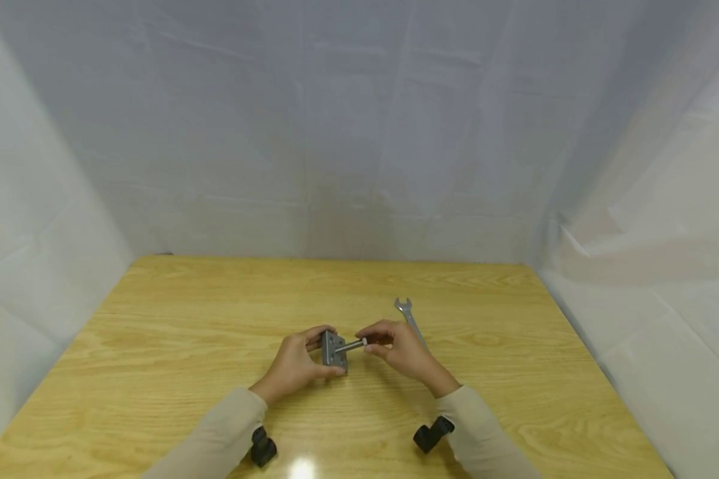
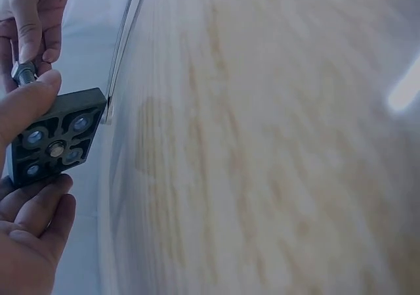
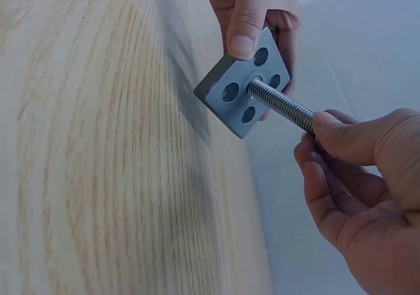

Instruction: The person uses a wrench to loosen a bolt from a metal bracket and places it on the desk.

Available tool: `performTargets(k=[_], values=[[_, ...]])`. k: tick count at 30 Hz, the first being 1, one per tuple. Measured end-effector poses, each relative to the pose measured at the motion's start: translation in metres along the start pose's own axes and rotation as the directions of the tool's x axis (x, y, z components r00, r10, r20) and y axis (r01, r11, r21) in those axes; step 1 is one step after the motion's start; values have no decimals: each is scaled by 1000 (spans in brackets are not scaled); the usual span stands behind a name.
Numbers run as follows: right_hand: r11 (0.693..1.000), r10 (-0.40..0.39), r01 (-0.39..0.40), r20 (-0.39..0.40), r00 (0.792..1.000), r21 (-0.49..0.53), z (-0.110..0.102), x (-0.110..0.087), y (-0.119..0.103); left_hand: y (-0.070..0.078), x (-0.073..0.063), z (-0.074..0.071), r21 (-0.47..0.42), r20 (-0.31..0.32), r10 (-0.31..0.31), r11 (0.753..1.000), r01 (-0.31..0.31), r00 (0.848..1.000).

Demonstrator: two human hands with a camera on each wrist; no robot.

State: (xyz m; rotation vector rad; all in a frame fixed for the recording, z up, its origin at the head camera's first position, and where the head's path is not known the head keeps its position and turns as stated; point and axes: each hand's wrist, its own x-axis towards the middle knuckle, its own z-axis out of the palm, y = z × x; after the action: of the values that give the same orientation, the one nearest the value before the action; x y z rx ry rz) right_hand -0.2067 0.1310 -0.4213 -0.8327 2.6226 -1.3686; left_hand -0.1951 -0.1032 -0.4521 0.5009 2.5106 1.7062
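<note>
My left hand point(image 1: 297, 364) grips a square grey plate point(image 3: 220, 88) by its edges, thumb on one side and fingers on the opposite one. Four round holes show near the plate's corners. A threaded bolt point(image 3: 285, 106) stands out from the plate's centre, and its end shows in the middle of the ribbed far face in the left wrist view. Thumb and fingers of my right hand point(image 1: 400, 347) pinch the bolt's outer end, where a hex head point(image 2: 23, 70) shows in the left wrist view. Both hands hold the parts above the wooden table point(image 1: 216, 313).
An open-ended wrench point(image 1: 409, 313) lies on the table just beyond my right hand. White sheeting point(image 1: 359, 166) hangs behind the table and along both sides. A black wrist camera point(image 1: 262, 447) sits at the left sleeve, another black camera point(image 1: 433, 434) at the right.
</note>
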Motion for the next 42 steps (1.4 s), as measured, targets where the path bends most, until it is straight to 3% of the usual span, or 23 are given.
performTargets(k=[5,12,17,23,31,42], values=[[999,21,-22,31,999,39,1,0,2,1,0,-1,0,0,-5,1000,5,1000],[978,180,-181,24,983,99,4,0,8,-1,1,1,-2,-8,-2,1000,2,1000],[962,229,-228,9,973,150,4,2,5,-3,0,2,-10,-6,0,1000,0,1000],[982,182,-183,40,983,41,3,2,4,-1,0,1,1,6,15,1000,-15,1000],[1000,-19,18,-24,1000,-18,0,0,5,1,1,-2,11,9,22,1000,-22,1000],[1000,-18,17,-34,999,-25,1,1,4,-3,3,-1,3,13,4,1000,-4,1000]])
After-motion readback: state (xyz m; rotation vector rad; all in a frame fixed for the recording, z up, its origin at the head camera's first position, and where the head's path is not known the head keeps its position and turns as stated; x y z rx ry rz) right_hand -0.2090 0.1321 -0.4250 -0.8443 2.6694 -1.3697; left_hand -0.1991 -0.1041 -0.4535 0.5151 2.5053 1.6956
